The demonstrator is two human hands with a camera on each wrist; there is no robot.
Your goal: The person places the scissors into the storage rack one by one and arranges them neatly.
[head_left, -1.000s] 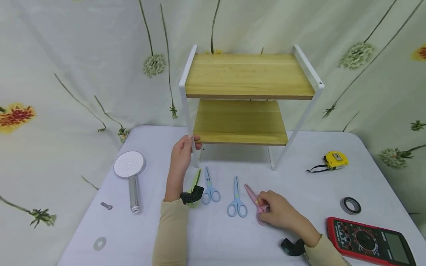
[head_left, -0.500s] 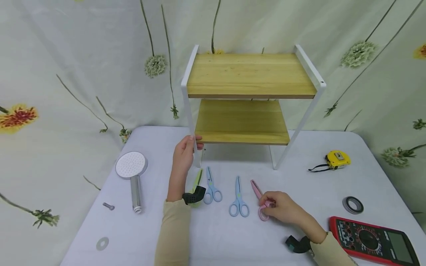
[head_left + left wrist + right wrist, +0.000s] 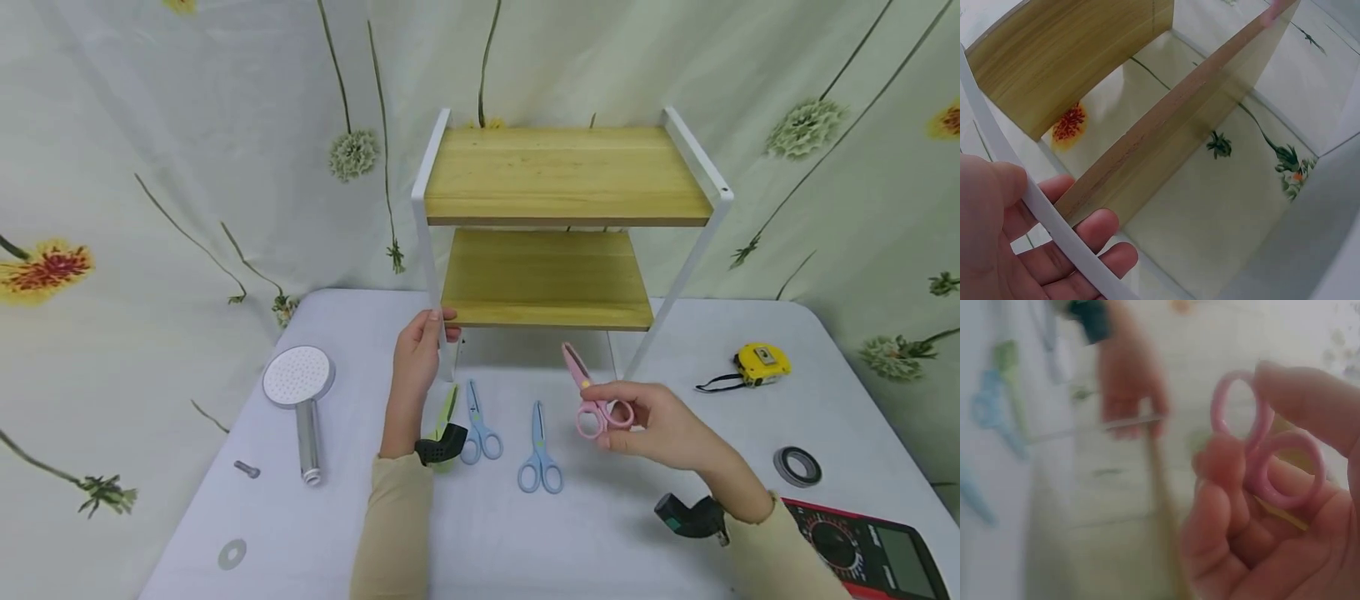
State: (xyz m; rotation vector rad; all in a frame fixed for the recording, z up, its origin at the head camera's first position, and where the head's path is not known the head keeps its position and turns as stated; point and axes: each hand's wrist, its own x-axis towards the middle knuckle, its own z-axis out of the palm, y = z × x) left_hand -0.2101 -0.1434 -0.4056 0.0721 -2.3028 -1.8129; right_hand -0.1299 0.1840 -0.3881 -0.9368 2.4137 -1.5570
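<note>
Right hand (image 3: 660,429) pinching pink scissors (image 3: 588,396) by the handle rings, blades pointing away, left hand (image 3: 418,354) gripping white shelf post (image 3: 437,312), two blue scissors (image 3: 538,450) lying between the grips

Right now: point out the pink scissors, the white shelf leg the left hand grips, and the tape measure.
pink scissors (image 3: 592,400), head view, on the pivot just above the handle loops.
white shelf leg (image 3: 431,275), head view, on the front left upright above the left hand.
tape measure (image 3: 759,362), head view, on the yellow case.
</note>
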